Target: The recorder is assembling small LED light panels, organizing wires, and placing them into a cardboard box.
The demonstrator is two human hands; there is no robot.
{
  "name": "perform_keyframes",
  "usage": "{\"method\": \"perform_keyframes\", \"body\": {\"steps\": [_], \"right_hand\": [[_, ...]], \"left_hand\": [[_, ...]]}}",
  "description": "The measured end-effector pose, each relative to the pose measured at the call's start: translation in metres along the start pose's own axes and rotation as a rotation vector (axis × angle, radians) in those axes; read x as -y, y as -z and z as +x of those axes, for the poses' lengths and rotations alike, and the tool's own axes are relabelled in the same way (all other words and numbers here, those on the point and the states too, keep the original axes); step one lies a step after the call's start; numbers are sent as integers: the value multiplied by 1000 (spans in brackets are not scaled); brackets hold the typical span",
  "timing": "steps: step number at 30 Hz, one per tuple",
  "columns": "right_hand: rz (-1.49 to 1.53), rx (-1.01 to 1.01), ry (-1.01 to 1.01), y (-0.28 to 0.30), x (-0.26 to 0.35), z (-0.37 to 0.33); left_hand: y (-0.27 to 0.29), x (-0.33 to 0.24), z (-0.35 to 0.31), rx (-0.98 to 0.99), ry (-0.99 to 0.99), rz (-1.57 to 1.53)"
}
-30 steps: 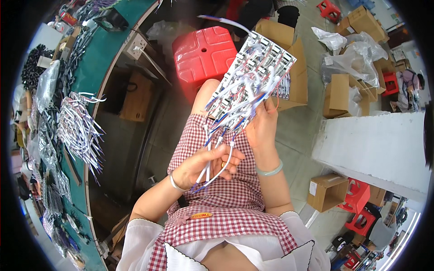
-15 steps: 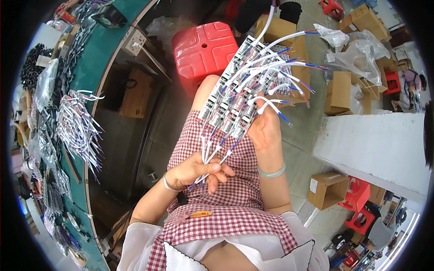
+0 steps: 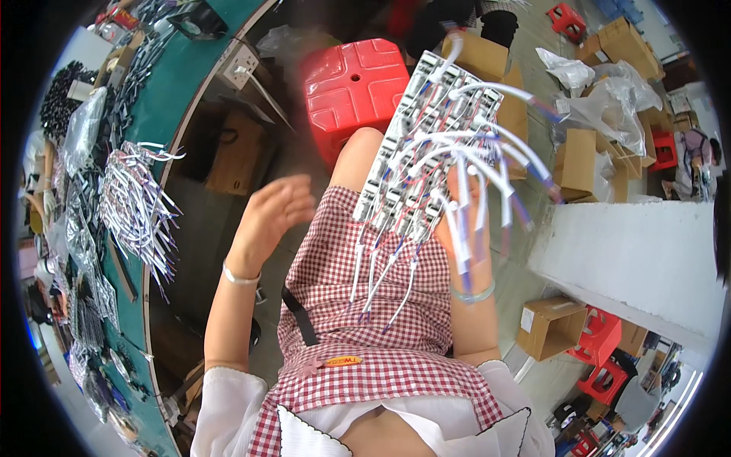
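A board of small white and black modules (image 3: pixel 371 190) slants above my lap, with white-sleeved wires ending in blue and red tips. My right hand (image 3: pixel 446 230) grips its lower right edge; the fingers are partly hidden behind the board and its wires. Loose wires (image 3: pixel 391 263) dangle from the near edge over the checked apron. My left hand (image 3: pixel 278 212) is off the board to its left, blurred a little, its fingers stretched out and nothing in them. On the bench at the left lies a similar heap of white-wired pieces (image 3: pixel 137 213).
The green bench (image 3: pixel 164 91) holds plastic bags and many small dark parts. Ahead of my knees stands a red stool (image 3: pixel 354 87). Cardboard boxes (image 3: pixel 575 164) with plastic wrap sit at the right, beside a low white wall (image 3: pixel 624 259). A power socket (image 3: pixel 242 67) is fixed to the bench edge.
My left hand has let go of the dangling wires and moved up and left, away from the board. The board has shifted slightly right in my right hand, and its wires swing downward.
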State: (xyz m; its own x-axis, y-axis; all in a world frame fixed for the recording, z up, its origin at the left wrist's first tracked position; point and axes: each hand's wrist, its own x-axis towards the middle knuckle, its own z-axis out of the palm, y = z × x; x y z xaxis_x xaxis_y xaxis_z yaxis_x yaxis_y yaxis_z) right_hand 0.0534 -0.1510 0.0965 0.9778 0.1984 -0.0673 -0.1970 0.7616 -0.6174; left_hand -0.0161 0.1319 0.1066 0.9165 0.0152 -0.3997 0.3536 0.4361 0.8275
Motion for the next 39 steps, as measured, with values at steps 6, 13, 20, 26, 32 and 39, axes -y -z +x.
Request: {"method": "perform_keyframes", "body": {"steps": [6,13,20,26,32,39], "right_hand": [[-232,-126,-80,-25,4,-12],[-109,-72,-68,-19,2,-15],[-60,-228,-96,-4,-6,-6],[-49,-101,-165,14,-10,1],[-15,-104,-114,6,-14,-1],[36,-95,-223,2,-16,-1]], "left_hand": [[-88,-34,34,201,135,2],[-95,-23,33,368,224,-56],[-82,-5,19,381,130,140],[-74,7,15,354,117,173],[-80,21,11,250,-59,115],[-61,18,14,269,122,30]]}}
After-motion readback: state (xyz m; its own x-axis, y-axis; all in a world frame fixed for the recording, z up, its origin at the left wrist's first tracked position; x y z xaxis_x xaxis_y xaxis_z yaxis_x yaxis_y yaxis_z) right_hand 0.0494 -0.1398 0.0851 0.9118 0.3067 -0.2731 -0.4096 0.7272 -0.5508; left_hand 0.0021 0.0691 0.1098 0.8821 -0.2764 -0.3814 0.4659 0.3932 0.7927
